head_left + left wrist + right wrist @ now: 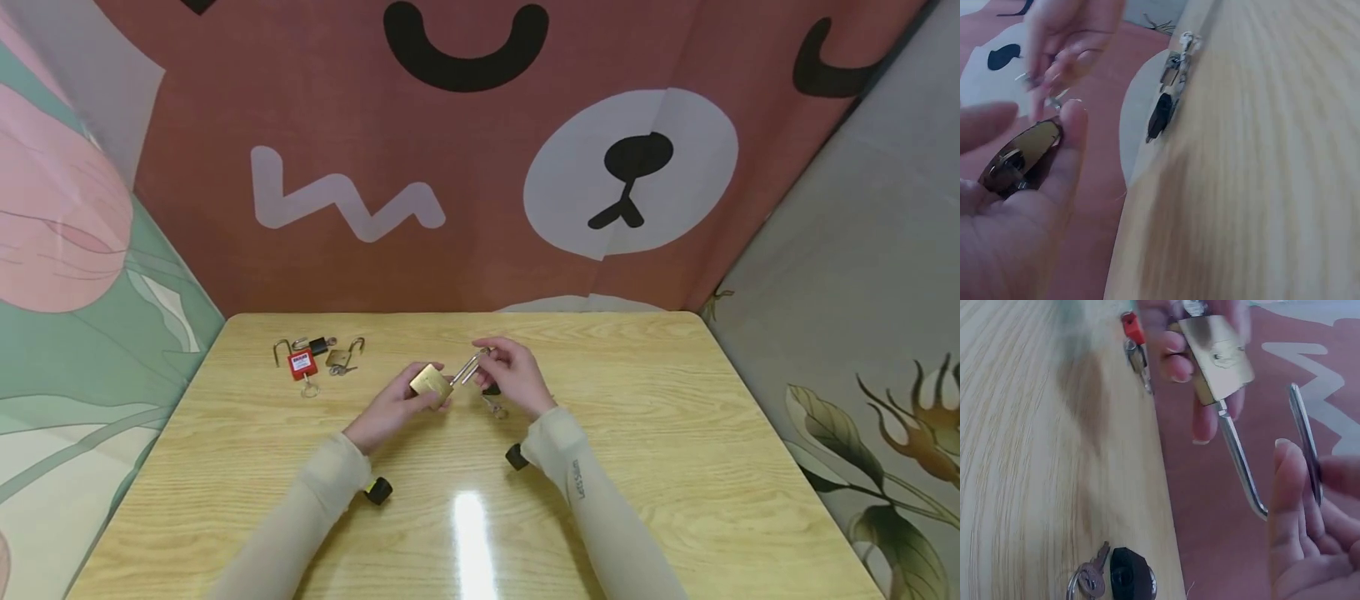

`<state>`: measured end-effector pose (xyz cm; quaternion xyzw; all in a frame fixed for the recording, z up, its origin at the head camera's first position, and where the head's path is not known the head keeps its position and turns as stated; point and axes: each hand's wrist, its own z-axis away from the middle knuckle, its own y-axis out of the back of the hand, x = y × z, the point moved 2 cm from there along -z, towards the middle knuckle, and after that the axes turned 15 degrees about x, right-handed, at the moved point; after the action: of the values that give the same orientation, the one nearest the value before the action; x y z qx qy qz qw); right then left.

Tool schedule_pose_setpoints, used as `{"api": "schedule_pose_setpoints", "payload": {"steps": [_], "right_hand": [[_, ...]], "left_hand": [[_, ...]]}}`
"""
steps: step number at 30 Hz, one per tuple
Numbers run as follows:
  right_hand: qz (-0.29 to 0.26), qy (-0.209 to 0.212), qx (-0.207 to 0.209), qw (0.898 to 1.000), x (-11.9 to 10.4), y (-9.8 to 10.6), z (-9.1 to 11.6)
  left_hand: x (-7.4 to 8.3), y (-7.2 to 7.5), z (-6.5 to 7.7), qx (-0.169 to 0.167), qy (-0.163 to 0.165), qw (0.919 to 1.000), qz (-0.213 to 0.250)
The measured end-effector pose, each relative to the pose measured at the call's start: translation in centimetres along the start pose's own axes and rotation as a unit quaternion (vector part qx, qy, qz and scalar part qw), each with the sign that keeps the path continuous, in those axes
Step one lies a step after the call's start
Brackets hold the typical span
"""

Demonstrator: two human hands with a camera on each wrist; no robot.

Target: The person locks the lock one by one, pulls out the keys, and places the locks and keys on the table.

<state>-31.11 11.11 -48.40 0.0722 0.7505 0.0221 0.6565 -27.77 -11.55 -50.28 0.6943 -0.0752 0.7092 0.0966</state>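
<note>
A brass padlock (431, 382) is held above the table by my left hand (397, 404), its fingers and thumb gripping the body. Its long steel shackle (1241, 459) stands pulled out, one leg still in the body and the other free. My right hand (517, 375) pinches the curved end of the shackle between thumb and fingers. A silvery piece, perhaps a key (1010, 165), shows at the body's underside within the left palm. Below the right hand, a black padlock (1132, 575) lies on the table beside keys (1091, 579) on a ring.
At the table's back left lie a red padlock (303, 364) with a key ring (310, 390), a small black padlock (318, 345) and another brass padlock (339, 358) with keys, shackles open. The wooden table (637, 467) meets a printed cloth (480, 275) at the back.
</note>
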Motion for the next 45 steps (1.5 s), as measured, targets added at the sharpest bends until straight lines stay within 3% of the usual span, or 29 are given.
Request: {"api": "schedule_pose_setpoints", "payload": {"steps": [3, 7, 12, 17, 20, 23, 27, 33, 38, 45], "right_hand": [[-0.010, 0.013, -0.016, 1.000, -0.5, -0.1, 0.2], [0.029, 0.036, -0.024, 0.999, -0.9, 0.1, 0.4], [0.101, 0.055, -0.012, 0.993, -1.0, 0.9, 0.5], [0.123, 0.089, -0.006, 0.988, -0.7, 1.4, 0.3], [0.117, 0.083, -0.036, 0.989, -0.3, 1.3, 0.3], [0.094, 0.049, -0.093, 0.990, 0.1, 0.8, 0.6], [0.085, 0.025, -0.137, 0.987, 0.4, 0.1, 1.2], [0.116, 0.086, -0.137, 0.980, 0.3, -0.7, 2.0], [0.134, 0.145, -0.110, 0.974, -0.1, -1.0, 2.3], [0.124, 0.172, -0.096, 0.972, -0.7, -1.1, 2.7]], "left_hand": [[-0.2, -0.2, 0.1, 0.017, 0.004, 0.9996, -0.022], [-0.3, -0.2, -0.1, 0.030, 0.008, 0.9992, -0.025], [-0.2, 0.0, -0.2, 0.005, 0.005, 0.9999, -0.010], [0.2, 0.2, 0.0, -0.017, -0.008, 0.9994, -0.030], [0.3, 0.2, 0.1, -0.018, -0.005, 0.9997, -0.017], [0.3, 0.1, 0.0, -0.015, 0.003, 0.9999, 0.001], [0.3, -0.1, -0.2, 0.018, 0.011, 0.9998, -0.002], [0.3, -0.8, -0.6, 0.129, 0.008, 0.9916, -0.005], [0.7, -1.5, -0.6, 0.208, -0.036, 0.9768, -0.036], [1.6, -2.3, -0.6, 0.225, -0.088, 0.9698, -0.035]]}}
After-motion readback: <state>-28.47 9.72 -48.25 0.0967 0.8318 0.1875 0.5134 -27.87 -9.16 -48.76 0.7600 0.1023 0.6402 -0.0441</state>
